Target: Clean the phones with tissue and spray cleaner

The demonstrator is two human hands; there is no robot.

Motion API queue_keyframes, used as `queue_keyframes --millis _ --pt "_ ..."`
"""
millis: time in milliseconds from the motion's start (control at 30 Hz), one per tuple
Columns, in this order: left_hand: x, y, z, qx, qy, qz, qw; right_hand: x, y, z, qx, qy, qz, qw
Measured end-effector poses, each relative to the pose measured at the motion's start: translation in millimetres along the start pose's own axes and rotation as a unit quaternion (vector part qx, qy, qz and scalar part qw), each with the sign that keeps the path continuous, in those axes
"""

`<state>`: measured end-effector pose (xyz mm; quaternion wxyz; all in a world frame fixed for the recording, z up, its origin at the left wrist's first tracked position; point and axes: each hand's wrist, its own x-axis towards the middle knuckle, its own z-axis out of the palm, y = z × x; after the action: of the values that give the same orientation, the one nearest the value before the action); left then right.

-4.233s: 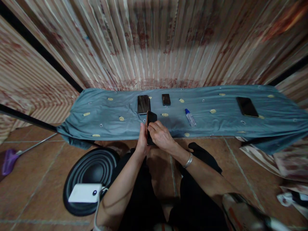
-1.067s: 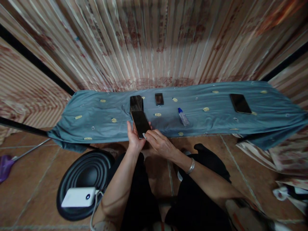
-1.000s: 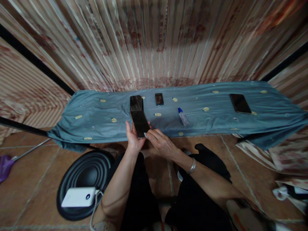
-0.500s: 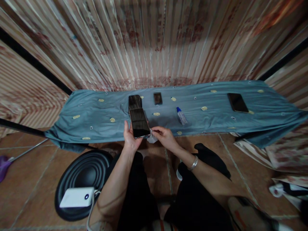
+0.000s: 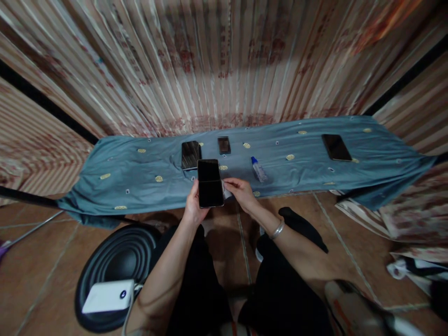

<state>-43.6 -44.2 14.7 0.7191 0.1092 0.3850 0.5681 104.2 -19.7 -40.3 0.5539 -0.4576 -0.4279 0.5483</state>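
My left hand [image 5: 194,206] grips a dark smartphone [image 5: 211,192] with a line across its middle, its glossy screen facing up, above the front edge of the cloth-covered table. Close to the phone's right side, my right hand [image 5: 241,192] pinches a pale grey cloth [image 5: 227,190], which is partly hidden by the phone and fingers. Behind the held phone lies another dark phone [image 5: 190,155] on the table. A small dark square object [image 5: 224,145] sits to the right of that one. Nearby lies a clear bottle with a blue cap [image 5: 259,170].
A teal patterned cloth [image 5: 168,193] covers the long narrow table. Toward its right end lies a dark phone or tablet [image 5: 336,147]. On the floor at left, a white power bank [image 5: 108,296] with a cable rests on a black collapsible basin [image 5: 84,261]. Striped curtains [image 5: 210,70] hang behind.
The held phone has turned more upright and shifted a little right, away from the phone behind it. My right hand stays at its right side with the cloth. The whole view has shifted slightly.
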Motion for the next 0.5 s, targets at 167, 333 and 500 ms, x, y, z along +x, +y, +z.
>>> queue_keyframes --millis 167,333,500 --pt "-1.7 -4.1 3.1 0.009 -0.011 0.010 1.000 7.2 3.6 -5.0 -0.024 0.009 -0.005 1.000" --pt "0.7 -9.2 1.6 0.026 -0.020 0.030 0.999 12.7 7.5 -5.8 -0.025 0.021 -0.002 0.999" --pt "2.0 -12.1 -0.4 0.043 -0.026 0.053 0.997 15.3 6.0 -5.1 -0.012 0.028 -0.002 1.000"
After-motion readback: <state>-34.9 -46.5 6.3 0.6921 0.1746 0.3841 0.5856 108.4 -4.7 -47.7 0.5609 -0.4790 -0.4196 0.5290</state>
